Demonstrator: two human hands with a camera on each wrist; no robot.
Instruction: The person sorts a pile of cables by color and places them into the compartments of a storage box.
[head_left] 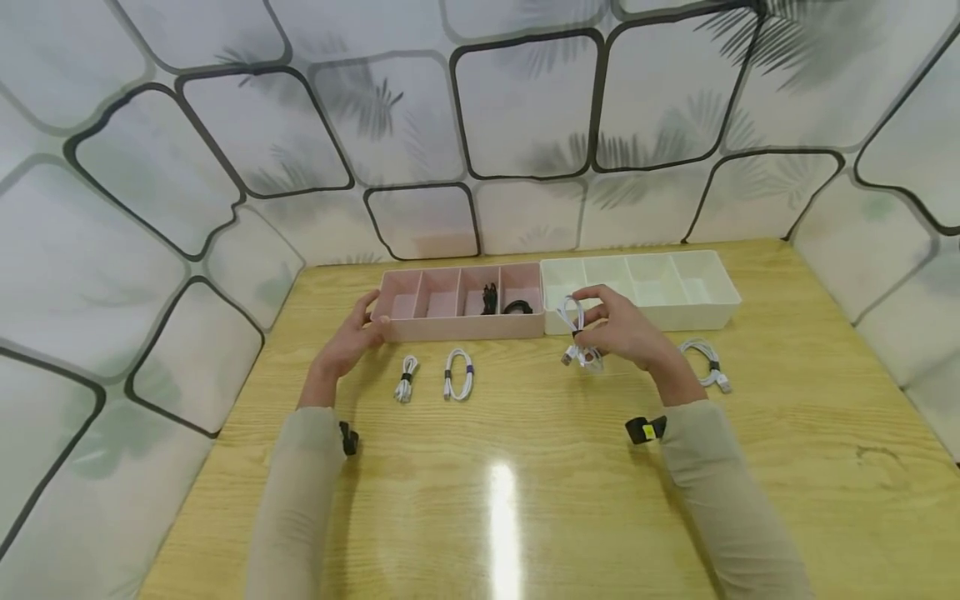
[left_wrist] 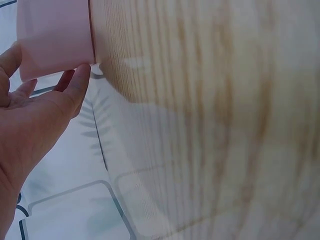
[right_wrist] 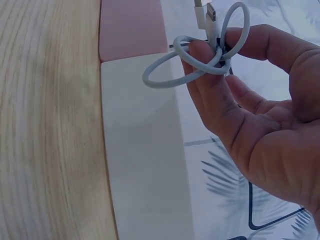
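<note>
My right hand (head_left: 626, 333) pinches a white coiled cable (right_wrist: 200, 67) with a dark tie round its middle, raised in front of the white divided box (head_left: 637, 317). The cable's plug ends show near the fingertips in the right wrist view. At the far left, my left hand (head_left: 351, 337) holds the left end of the pink divided box (head_left: 465, 328), with the thumb on its front and fingers round the side. Black cables lie in the pink box's two right compartments: a bundled one (head_left: 490, 298) and a looped one (head_left: 517, 307).
On the wooden table (head_left: 420, 483), two tied white cables, a narrow bundle (head_left: 406, 379) and a loop (head_left: 468, 377), lie before the pink box. Another looped white cable (head_left: 708, 364) lies right of my right wrist. A patterned wall (head_left: 525, 212) stands behind the boxes.
</note>
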